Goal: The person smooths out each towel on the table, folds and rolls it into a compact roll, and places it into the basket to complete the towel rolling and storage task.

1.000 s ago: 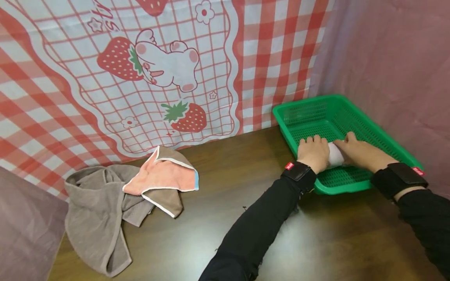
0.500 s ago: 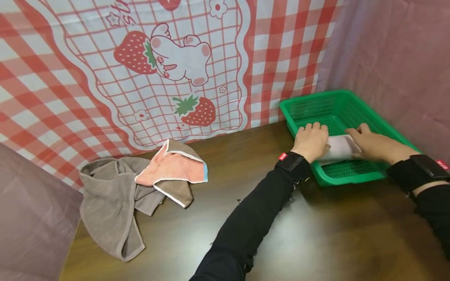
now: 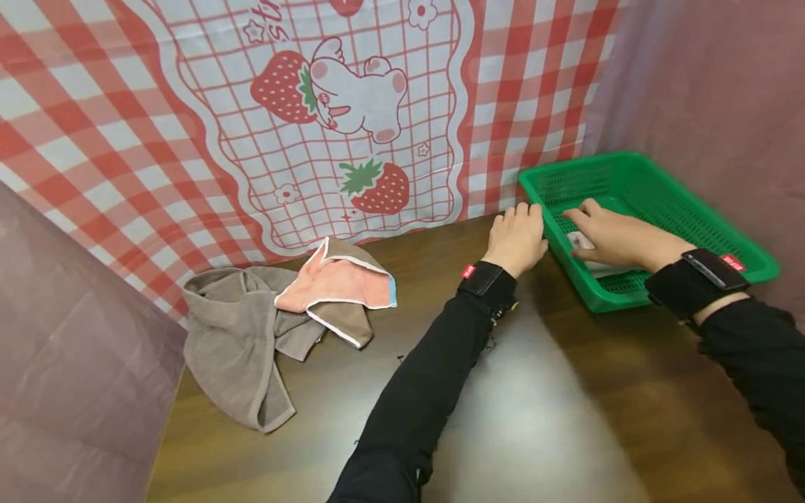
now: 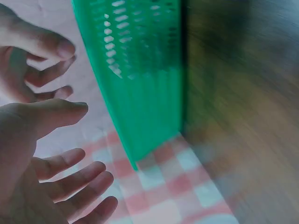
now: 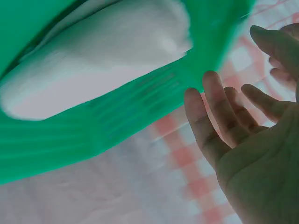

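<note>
The bare right hand [image 3: 622,234], its fingers spread and gripping nothing, hovers over the rolled white fabric-like bundle [image 5: 103,60], which lies beneath it in the rectangular green perforated plastic basket [image 3: 682,204]. The bare left hand [image 3: 516,237], fingers loose and holding nothing, is just beside the basket's near-left wall; well to its left lie a crumpled grey-brown cloth [image 3: 229,342] and an orange-and-brown, white-edged cloth [image 3: 342,283].

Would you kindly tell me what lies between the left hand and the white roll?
In the head view, the side wall of the green basket lies between the left hand and the white roll.
</note>
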